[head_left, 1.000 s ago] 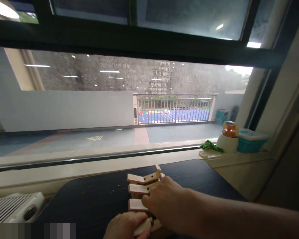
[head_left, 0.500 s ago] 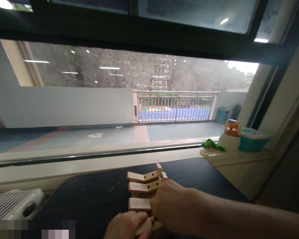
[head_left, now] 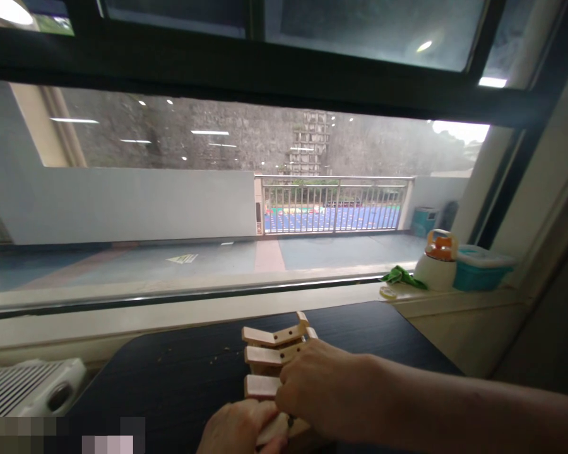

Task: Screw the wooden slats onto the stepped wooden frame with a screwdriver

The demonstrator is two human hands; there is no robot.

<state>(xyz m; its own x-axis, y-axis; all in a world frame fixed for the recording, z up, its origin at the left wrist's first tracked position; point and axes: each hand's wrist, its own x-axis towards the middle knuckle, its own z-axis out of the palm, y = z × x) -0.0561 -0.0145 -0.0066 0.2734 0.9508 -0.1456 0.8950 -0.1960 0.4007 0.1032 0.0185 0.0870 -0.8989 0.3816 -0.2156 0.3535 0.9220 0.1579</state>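
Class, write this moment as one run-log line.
left hand: holding nearest wooden piece | right hand: partly covering other wooden pieces | surface: dark table

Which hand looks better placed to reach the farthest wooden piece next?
Probably the right hand: it lies across the wooden pieces, its knuckles close to the farthest piece. The left hand sits lower in view, holding the nearest piece.

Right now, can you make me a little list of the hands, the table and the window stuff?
Left hand: gripping the nearest wooden piece
Right hand: over the wooden row, fingertips hidden
Other wooden pieces: three pale left ends showing
Table: dark, with crumbs
Windowsill: green cloth, white jug with orange top, lidded teal box
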